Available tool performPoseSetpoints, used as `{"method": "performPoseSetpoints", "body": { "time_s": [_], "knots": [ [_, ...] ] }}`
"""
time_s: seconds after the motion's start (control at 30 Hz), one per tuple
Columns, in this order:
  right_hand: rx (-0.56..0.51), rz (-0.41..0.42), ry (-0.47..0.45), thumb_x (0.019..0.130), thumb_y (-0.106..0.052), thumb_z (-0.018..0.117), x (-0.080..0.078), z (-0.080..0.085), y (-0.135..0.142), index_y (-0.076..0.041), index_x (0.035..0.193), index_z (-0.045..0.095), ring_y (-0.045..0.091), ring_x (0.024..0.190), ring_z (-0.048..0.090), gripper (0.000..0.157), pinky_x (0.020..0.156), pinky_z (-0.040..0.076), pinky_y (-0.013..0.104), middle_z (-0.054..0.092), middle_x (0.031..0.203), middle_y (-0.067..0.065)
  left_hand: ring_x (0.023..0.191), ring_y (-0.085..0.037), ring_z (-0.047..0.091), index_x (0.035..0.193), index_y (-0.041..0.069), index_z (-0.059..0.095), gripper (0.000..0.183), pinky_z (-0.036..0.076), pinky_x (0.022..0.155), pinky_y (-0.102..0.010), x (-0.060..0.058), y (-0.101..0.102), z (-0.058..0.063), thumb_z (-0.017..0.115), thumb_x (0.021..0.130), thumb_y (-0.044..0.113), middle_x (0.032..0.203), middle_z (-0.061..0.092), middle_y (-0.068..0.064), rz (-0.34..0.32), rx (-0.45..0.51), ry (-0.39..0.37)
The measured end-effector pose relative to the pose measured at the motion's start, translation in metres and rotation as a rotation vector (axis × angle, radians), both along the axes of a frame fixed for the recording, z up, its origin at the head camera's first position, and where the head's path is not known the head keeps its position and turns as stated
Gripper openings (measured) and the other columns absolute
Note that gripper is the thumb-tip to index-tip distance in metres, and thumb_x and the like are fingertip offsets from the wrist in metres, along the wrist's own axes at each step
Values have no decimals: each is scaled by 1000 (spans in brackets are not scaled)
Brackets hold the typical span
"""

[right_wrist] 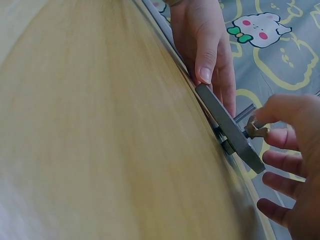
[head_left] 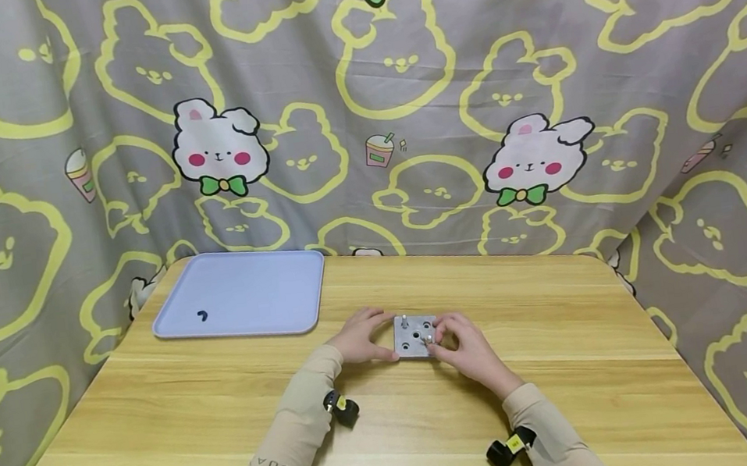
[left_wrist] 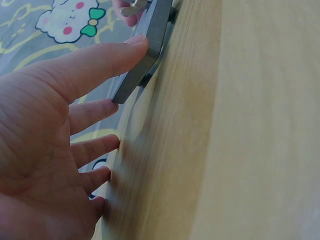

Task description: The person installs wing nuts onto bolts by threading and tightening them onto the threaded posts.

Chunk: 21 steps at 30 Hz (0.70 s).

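A square grey metal plate (head_left: 417, 350) with several holes lies on the wooden table in front of me. My left hand (head_left: 359, 339) holds its left side, thumb and forefinger at the edges, the other fingers spread on the table. A bare threaded bolt (right_wrist: 245, 113) stands up from the plate near its far left corner. On the right side, my right hand (head_left: 468, 350) pinches a metal wing nut (right_wrist: 256, 131) between thumb and forefinger, its other fingers loosely bent. Below the plate, a dark bolt head (right_wrist: 227, 146) shows in the right wrist view.
A light blue tray (head_left: 260, 287) stands at the table's back left, with a small dark curved piece (head_left: 202, 315) in it. A patterned grey curtain (head_left: 294, 62) hangs behind the wooden table (head_left: 532, 306) and along both sides.
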State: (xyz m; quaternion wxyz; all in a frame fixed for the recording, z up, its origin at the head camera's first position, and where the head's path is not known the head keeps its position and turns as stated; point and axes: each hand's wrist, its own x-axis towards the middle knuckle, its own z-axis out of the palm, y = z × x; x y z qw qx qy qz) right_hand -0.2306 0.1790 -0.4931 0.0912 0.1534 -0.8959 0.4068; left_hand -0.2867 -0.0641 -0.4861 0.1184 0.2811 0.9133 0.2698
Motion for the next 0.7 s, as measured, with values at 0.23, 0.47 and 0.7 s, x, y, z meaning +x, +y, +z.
{"method": "performPoseSetpoints", "body": {
  "time_s": [0.23,0.47,0.7],
  "knots": [
    [-5,0,10,72,-3,63,2,3,0,-12,79,59,35,118,56,13,104,41,53,63,118,14,147,-42,21,148,17,41,84,14,121,-57,1,0,1,77,77,44,157,32,-19,10,-5,-12],
    [3,-5,15,75,-6,74,1,0,0,-6,107,63,34,118,57,35,102,45,53,62,118,14,147,-42,21,148,17,41,83,14,121,-57,1,0,2,77,77,43,156,32,-19,11,0,-15],
    [26,4,4,76,-12,80,-1,-3,1,-10,105,66,32,118,56,32,104,43,53,62,119,11,148,-42,21,148,18,41,84,14,121,-57,0,0,2,77,77,44,157,32,-18,16,-5,-16]
  ]
}}
